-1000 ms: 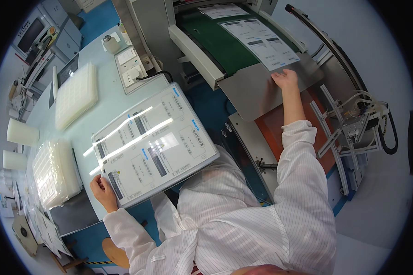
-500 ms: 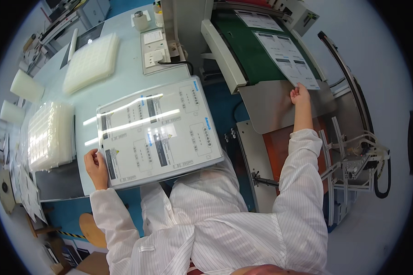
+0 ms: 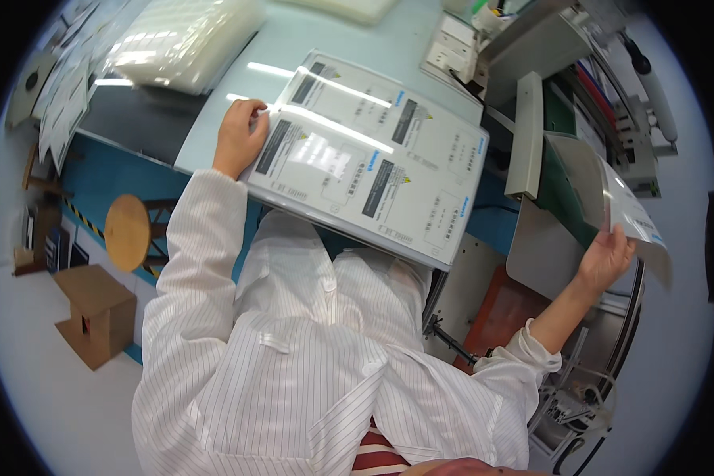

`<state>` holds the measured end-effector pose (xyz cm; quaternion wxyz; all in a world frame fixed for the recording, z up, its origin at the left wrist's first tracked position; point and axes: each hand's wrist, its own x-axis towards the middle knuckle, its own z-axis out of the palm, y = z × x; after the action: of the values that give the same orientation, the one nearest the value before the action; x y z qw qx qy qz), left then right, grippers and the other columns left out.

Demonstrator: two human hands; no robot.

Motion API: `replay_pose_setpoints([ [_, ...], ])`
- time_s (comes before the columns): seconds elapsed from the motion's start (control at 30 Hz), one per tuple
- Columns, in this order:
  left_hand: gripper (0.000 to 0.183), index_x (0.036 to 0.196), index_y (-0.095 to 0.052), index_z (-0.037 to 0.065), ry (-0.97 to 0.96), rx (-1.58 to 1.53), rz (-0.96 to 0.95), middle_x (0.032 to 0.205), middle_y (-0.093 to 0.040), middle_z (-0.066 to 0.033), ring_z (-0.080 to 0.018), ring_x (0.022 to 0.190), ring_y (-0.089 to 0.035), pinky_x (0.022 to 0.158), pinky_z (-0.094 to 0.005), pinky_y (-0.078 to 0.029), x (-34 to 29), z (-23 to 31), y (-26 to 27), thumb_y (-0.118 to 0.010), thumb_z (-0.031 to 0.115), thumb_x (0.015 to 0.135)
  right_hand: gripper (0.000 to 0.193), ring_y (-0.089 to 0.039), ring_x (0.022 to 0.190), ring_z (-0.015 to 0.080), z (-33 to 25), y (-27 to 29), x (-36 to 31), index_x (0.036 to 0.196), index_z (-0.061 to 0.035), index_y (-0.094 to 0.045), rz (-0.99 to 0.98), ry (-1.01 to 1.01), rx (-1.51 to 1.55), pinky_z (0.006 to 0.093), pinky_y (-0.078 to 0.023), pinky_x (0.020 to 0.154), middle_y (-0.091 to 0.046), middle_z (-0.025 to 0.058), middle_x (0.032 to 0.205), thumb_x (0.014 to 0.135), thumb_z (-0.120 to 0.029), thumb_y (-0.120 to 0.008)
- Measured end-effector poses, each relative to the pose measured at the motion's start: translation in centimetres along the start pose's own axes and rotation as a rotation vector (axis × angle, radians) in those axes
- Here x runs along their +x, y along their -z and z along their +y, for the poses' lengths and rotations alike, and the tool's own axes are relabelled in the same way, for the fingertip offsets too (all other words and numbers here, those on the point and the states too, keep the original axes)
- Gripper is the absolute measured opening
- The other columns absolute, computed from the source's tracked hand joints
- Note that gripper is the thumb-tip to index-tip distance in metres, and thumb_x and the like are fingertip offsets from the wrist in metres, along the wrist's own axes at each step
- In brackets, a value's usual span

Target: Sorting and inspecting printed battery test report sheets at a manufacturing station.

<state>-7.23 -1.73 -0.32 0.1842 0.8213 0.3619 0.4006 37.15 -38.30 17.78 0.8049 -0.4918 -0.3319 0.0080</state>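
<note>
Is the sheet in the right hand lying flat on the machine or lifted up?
Lifted: the right hand holds the sheet by its lower edge, curling above the green belt.

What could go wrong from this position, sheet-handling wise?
1. The right hand grips a glossy sheet by one edge only; it bows in the air over the green conveyor and could crease or slip.
2. The stack of printed sheets overhangs the table edge above the lap, pinned only by the left hand at one corner; it could slide off.
3. The sheet hangs close to the machine's metal guide and might snag.
</note>
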Motion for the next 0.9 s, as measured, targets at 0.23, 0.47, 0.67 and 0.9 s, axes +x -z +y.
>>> replay_pose_setpoints([
  [0.23,0.021,0.100,-0.067,0.004,0.198,-0.112,-0.073,0.094,-0.062,-0.0094,-0.0202,0.077,-0.058,0.071,-0.0318,-0.048,-0.1,0.7,1.3,-0.061,0.018,0.086,0.046,-0.045,0.129,0.0367,-3.0,-9.6,-1.9,0.128,0.0122,-0.045,-0.234,-0.059,0.477,0.0513,-0.032,0.114,-0.048,0.0260,0.134,0.082,0.005,-0.044],
  [0.47,0.051,0.082,-0.074,0.007,0.248,-0.509,-0.200,0.092,-0.064,-0.0086,-0.0245,0.101,-0.054,0.098,-0.0346,-0.036,-0.7,0.2,2.3,-0.040,0.042,0.099,0.062,-0.032,0.138,0.0393,0.9,-8.1,-7.4,0.138,0.0139,-0.030,-0.668,-0.472,1.022,0.0475,-0.026,0.116,-0.032,0.0273,0.147,0.078,0.008,-0.044],
  [0.67,0.052,0.084,-0.074,0.012,0.212,-0.465,-0.314,0.102,-0.058,-0.0068,-0.0217,0.103,-0.052,0.101,-0.0337,-0.034,0.0,-0.4,2.8,-0.041,0.048,0.099,0.059,-0.050,0.123,0.0352,4.0,-1.1,-16.4,0.133,0.0068,-0.041,-0.482,-0.892,0.611,0.0445,-0.047,0.099,-0.047,0.0245,0.136,0.076,0.002,-0.054],
  [0.9,0.030,0.086,-0.073,0.013,0.230,-0.309,-0.343,0.098,-0.059,-0.0009,-0.0167,0.097,-0.056,0.089,-0.0289,-0.043,-0.3,-1.0,1.2,-0.059,0.039,0.092,0.019,-0.069,0.073,0.0228,4.1,-1.5,-20.7,0.101,0.0027,-0.054,-0.347,-1.206,-0.138,0.0423,-0.059,0.075,-0.067,0.0172,0.096,0.084,-0.004,-0.061],
])
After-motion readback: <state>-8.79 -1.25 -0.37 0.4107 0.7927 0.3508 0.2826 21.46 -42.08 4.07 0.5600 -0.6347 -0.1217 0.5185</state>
